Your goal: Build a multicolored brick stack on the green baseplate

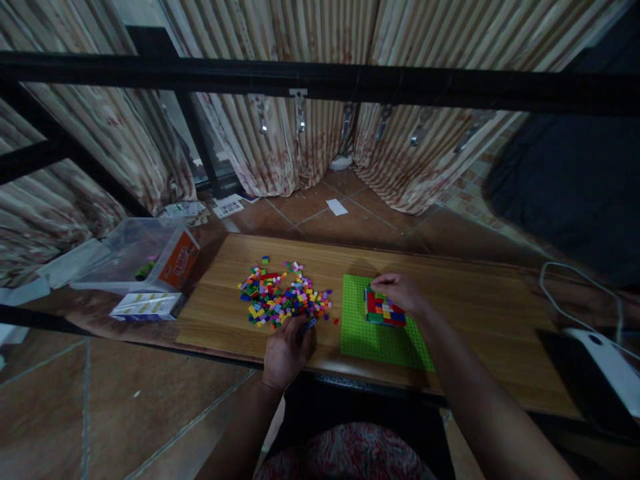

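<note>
My left hand (289, 351) rests at the near edge of a heap of loose toy bricks (285, 299) in many colours. Its fingers are closed, with a blue toy brick (311, 324) at the fingertips. A green baseplate (355, 340) lies to the right of the heap. On it stands a low block of joined bricks (385, 311), with red, blue, white, yellow and orange on top. My right hand (399, 291) reaches over the block's far side, fingers pinched together at its far left corner. Whatever sits between those fingertips is too small to make out.
All this lies on a long wooden tabletop (480, 327). To the left are a clear plastic bin (125, 250) with an orange label and a small box (147, 307). A white device (605, 363) with a cable is at the right end. A black bar (320, 77) crosses beyond the table.
</note>
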{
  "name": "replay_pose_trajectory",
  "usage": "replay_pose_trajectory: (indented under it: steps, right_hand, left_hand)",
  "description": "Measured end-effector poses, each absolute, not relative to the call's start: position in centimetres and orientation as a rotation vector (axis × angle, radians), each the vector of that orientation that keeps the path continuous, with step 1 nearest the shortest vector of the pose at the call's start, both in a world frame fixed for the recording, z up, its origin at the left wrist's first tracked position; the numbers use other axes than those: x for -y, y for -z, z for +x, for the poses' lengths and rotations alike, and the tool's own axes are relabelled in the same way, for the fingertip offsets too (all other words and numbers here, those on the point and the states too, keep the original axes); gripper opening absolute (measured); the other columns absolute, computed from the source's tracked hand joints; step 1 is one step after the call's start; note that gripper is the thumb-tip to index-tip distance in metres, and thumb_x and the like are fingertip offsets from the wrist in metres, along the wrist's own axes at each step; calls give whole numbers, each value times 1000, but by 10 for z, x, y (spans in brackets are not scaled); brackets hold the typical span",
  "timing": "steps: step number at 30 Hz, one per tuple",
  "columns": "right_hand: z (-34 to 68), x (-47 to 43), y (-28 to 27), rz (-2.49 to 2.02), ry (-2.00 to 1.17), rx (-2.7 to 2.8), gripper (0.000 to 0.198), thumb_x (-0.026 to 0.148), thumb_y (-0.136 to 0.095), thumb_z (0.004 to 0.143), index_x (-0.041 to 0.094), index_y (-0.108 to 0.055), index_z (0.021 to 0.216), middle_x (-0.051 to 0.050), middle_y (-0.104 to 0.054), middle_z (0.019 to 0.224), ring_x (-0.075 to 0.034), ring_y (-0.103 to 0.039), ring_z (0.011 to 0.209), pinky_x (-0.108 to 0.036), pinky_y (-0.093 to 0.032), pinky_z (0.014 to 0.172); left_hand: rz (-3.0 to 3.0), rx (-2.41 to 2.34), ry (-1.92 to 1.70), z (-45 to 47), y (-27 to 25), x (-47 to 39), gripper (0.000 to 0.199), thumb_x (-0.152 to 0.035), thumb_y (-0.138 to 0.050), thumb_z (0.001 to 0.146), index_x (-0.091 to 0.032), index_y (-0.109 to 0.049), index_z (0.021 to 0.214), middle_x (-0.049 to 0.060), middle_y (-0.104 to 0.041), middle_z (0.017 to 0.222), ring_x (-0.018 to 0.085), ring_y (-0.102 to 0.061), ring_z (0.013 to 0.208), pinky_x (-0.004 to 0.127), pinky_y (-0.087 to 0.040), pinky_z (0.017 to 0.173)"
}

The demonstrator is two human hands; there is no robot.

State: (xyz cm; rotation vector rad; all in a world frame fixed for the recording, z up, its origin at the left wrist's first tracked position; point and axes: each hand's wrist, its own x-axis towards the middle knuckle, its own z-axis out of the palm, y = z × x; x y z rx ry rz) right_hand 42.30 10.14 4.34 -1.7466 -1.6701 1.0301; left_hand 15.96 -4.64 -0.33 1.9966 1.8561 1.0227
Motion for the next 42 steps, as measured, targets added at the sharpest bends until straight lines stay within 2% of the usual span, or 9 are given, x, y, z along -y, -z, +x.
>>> replay_pose_trajectory:
  steps: [11,16,19,23,28,31,35,42]
  right_hand:
    - [426,-109,-38,-1709,-1087,1668,6,26,-69,60,21,-71,63,-2,-71,64,-16,-62,62,-27,-46,61]
    - [433,-103,-46,-1580,-1164,1537,27,41,-74,60,19,-73,75,-4,-73,74,-18,-64,69,-30,-49,66]
    - [435,-97,-54,-1496,-980,1301,34,46,-75,58,19,-72,77,-6,-73,81,-19,-65,77,-34,-50,75]
    - [423,-80,-65,-1467,-810,1188,33,48,-73,61,17,-71,75,-6,-72,78,-20,-64,75,-34,-50,73]
    - [386,-45,-60,-1371,-898,1523,26,44,-63,76,19,-71,82,-4,-72,79,-18,-64,72,-31,-49,69]
    - [363,-31,-46,-1354,-865,1778,21,35,-56,82,20,-71,85,-5,-72,86,-18,-65,78,-31,-49,74]
    - [342,-30,-29,-1513,-713,2051,18,22,-52,84,21,-70,87,-4,-71,89,-17,-64,80,-30,-47,77]
    - [325,-42,-25,-1660,-557,2177,18,23,-53,86,21,-70,94,-5,-70,97,-17,-64,87,-28,-45,81]
  left_hand:
    - [2002,-1848,-1011,159,7,46,21,-28,-57,85,-22,-58,105,5,-68,98,17,-67,87,28,-54,77]
    - [2005,-1856,-1013,159,8,45,20,-28,-56,86,-22,-58,105,5,-68,98,17,-67,86,27,-53,76]
    - [1993,-1858,-1010,160,7,45,21,-28,-56,86,-22,-58,105,5,-68,97,17,-66,85,27,-53,75]
    - [1970,-1850,-1003,161,7,46,20,-27,-56,85,-22,-58,104,5,-67,94,16,-65,82,27,-52,73]
    - [1944,-1807,-1025,162,5,46,19,-27,-55,85,-22,-58,103,5,-66,95,16,-65,83,26,-51,75]
    - [1940,-1798,-1016,162,4,47,18,-28,-54,86,-22,-59,103,5,-66,93,15,-65,82,26,-50,74]
    - [1939,-1811,-1012,162,5,47,18,-27,-54,86,-22,-59,103,5,-66,93,16,-65,83,27,-50,74]
    - [1958,-1818,-997,162,6,46,19,-27,-54,86,-21,-59,102,5,-66,93,16,-64,80,26,-49,72]
